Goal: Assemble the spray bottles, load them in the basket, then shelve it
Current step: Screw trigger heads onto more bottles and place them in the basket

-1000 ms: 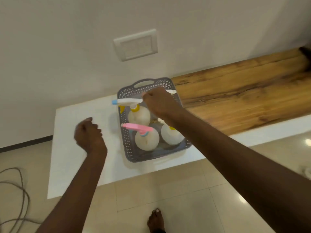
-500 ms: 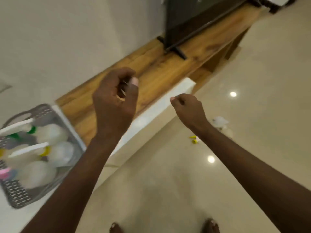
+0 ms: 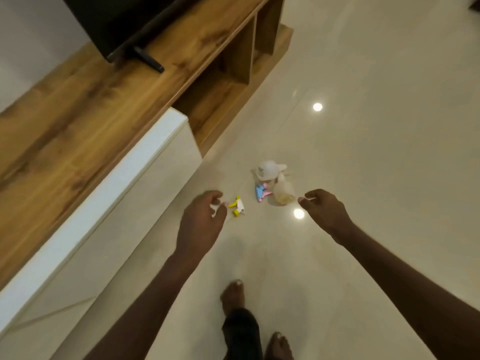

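On the glossy floor ahead lie loose spray bottle parts. A yellow and white spray head lies just right of my left hand. Further right sit a white bottle, a clear bottle and pink and blue spray heads. My right hand hovers to the right of the clear bottle. Both hands hang above the floor with fingers loosely curled and hold nothing. The basket is out of view.
A wooden TV unit with a white front runs along the left, with open shelf compartments at its far end. A black TV stands on it. My bare feet are on the tiled floor.
The view has swung right, away from the basket with bottles on the white counter, to the parts on the floor. My hands left the basket and now reach toward the floor.
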